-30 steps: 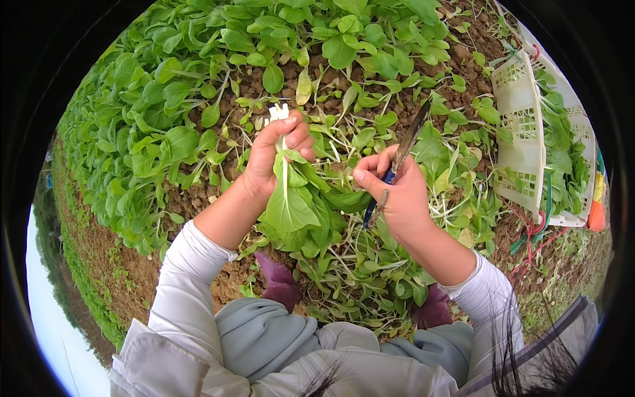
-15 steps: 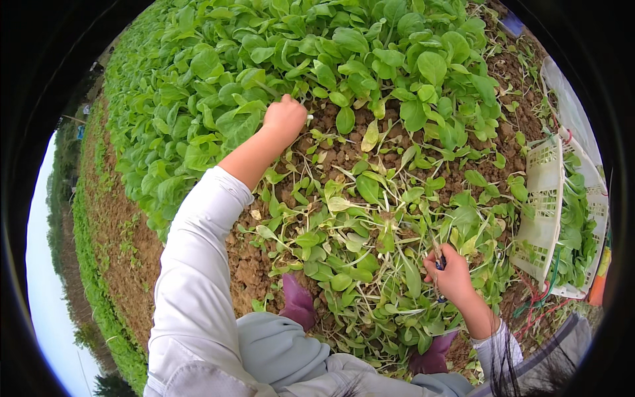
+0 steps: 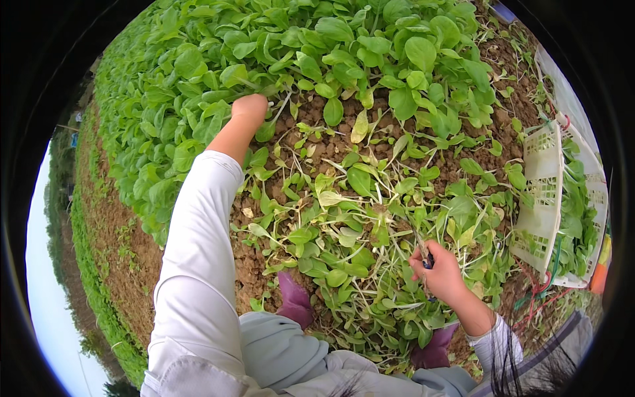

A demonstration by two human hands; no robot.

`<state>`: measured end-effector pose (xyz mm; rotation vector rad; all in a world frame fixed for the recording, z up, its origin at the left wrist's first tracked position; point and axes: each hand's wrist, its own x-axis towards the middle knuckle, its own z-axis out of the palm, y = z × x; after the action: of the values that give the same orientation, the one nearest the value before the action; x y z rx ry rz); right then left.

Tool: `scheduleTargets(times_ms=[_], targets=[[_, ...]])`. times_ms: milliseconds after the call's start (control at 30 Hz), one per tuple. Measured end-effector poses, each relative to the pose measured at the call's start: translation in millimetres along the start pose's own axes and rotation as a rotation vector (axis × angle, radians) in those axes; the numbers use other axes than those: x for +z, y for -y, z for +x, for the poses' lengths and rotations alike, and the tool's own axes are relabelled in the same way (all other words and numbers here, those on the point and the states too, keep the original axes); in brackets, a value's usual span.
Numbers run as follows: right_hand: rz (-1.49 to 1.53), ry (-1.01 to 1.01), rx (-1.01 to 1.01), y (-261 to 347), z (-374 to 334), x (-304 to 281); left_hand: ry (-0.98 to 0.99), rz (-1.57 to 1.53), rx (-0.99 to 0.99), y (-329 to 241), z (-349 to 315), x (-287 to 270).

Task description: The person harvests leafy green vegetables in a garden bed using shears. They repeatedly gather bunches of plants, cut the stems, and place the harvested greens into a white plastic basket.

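My left hand [image 3: 250, 109] is closed at the edge of the dense green leafy vegetables [image 3: 192, 86]. Leaves cover its fingertips, so what it grips is hidden. A pale stem [image 3: 283, 106] slants just right of that hand. Lower right, my right hand [image 3: 440, 271] is closed around a slim, soil-stained tool [image 3: 428, 261] with dark blue parts, its narrow end pointing up and away. Whether it is a knife or scissors I cannot tell. Beneath the right hand lie many loose green and yellowing leaves [image 3: 344, 238] with pale stems.
A white slatted plastic crate [image 3: 539, 198] stands tilted at the right, with green leafy vegetables inside. Red and green cords [image 3: 539, 294] trail below it. Purple boots [image 3: 294, 301] are planted among the fallen leaves. Brown soil [image 3: 248, 264] shows between the leaves.
My left hand has moved left and slightly nearer along the plant edge, deeper into the leaves. My right hand, with the tool, has shifted slightly left.
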<state>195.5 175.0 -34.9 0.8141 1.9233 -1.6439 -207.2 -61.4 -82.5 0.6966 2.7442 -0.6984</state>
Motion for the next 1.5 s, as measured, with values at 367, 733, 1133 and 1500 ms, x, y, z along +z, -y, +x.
scheduleTargets(times_ms=[367,733,1133,1500], targets=[[-0.019,0.074,0.028,4,-4,-1,-0.019,-0.078,-0.008,-2,-70,-58],[0.069,0.419,-0.028,30,5,16,0.667,-1.675,0.114,-74,-172,-93],[0.089,0.376,0.088,40,11,16,0.931,-1.566,0.233,-103,-183,-75],[0.367,0.201,0.117,32,14,15,0.961,-1.978,0.08,-122,-166,-52]])
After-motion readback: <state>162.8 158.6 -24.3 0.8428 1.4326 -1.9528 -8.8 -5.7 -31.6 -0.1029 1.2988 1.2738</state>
